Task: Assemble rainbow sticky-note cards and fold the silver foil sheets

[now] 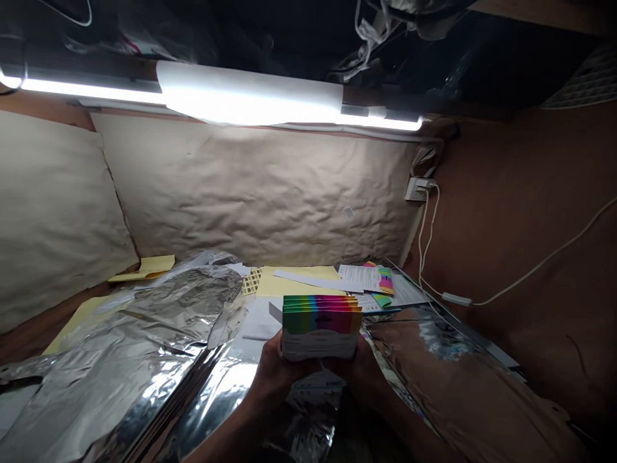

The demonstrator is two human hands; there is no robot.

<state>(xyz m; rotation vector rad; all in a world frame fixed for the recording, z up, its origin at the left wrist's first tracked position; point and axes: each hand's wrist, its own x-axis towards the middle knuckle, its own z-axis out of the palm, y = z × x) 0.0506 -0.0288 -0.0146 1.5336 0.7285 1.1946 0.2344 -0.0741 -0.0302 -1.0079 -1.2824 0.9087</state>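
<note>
Left hand [272,368] and right hand [355,368] clamped together on a rainbow-edged stack [321,326], above the desk's [26,344] near edge.

Both forearms rise from the bottom of the view, the hands cupping the stack's lower sides; the low light hides whether it is one box or several. Crumpled foil [120,341] lies to the left and a smoother foil sheet [457,379] to the right. Toward the far edge lie yellow paper [299,280], white printed sheets [359,278] and a smaller rainbow pack [384,281].
</note>
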